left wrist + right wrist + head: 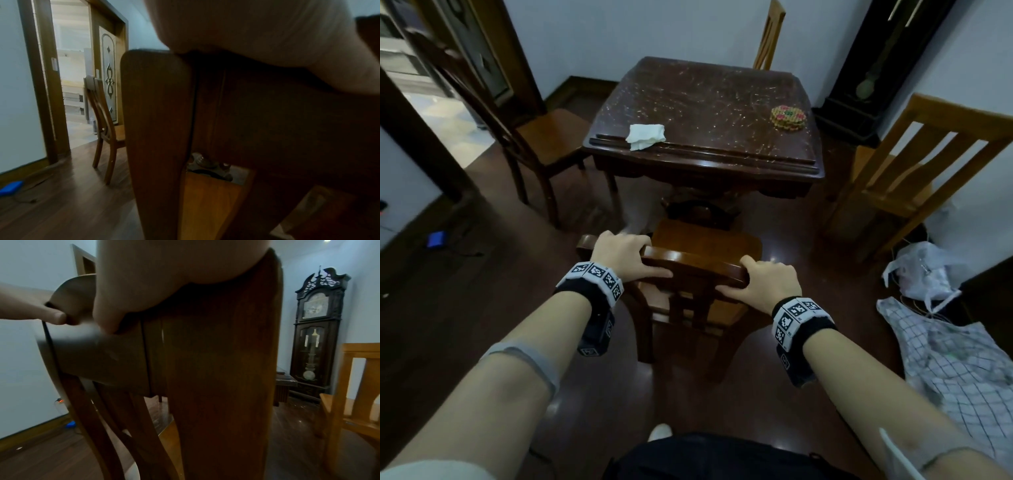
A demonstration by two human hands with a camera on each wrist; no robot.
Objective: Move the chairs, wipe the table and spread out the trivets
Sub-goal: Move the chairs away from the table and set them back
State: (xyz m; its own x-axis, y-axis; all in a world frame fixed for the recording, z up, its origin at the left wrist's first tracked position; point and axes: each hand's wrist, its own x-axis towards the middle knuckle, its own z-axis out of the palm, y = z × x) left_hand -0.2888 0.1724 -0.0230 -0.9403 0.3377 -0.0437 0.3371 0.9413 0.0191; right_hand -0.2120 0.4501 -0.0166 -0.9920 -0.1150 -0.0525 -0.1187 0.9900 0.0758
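A dark wooden chair (pixel 705 246) stands in front of me, a little back from the near edge of the square dark table (pixel 705 157). My left hand (pixel 623 255) grips the left end of its top rail (pixel 691 263). My right hand (pixel 765 282) grips the right end, with the thumb on the rail's near face. On the table lie a crumpled white cloth (pixel 645 136) near the front left and a stack of round woven trivets (pixel 788 117) at the right. Both wrist views show only palm and the chair back (pixel 156 129) (pixel 222 369) up close.
Three more chairs stand around the table: one at the left (pixel 541 137), a lighter one at the right (pixel 914 171), one behind (pixel 768 37). A tall clock (pixel 316 331) stands in the far right corner. Plastic bags (pixel 924 274) and a checked cloth (pixel 955 359) lie on the floor at right.
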